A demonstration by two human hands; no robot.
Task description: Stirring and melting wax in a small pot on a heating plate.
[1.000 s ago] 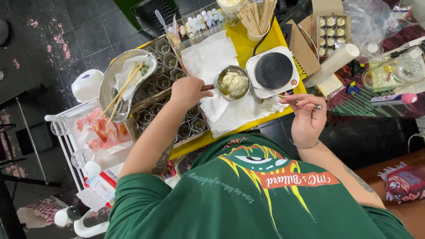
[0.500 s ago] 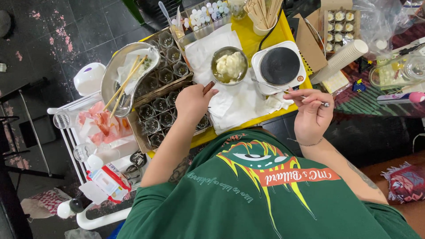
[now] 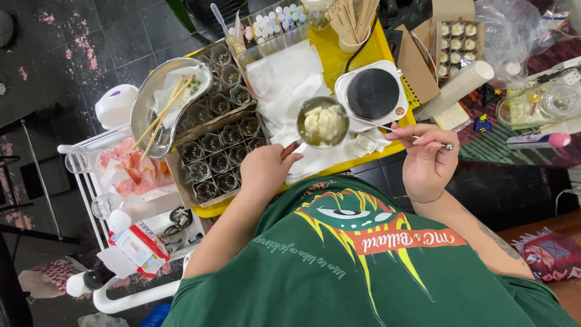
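Note:
My left hand [image 3: 266,171] grips the handle of a small metal pot [image 3: 324,124] that holds pale, creamy lumps. The pot rests on white paper towels [image 3: 284,75] spread over a yellow tray [image 3: 339,60]. My right hand [image 3: 426,158] pinches a thin metal stirring tool [image 3: 387,128], whose far end reaches the pot's rim. A white electric hot plate [image 3: 372,94] with a black round top stands just beyond the pot, with nothing on it.
A cardboard tray of several small glass jars [image 3: 218,151] lies left of the pot. Beyond it sits a steel bowl with wooden sticks [image 3: 163,103]. A cup of wooden sticks [image 3: 351,21], a box of filled small cups [image 3: 457,42] and stacked paper cups [image 3: 457,88] stand at the back. A white cart [image 3: 78,157] is at the left.
My left hand has drawn back toward my body, bringing the pot nearer along the paper towels. My right hand stays beside the hot plate with the tool.

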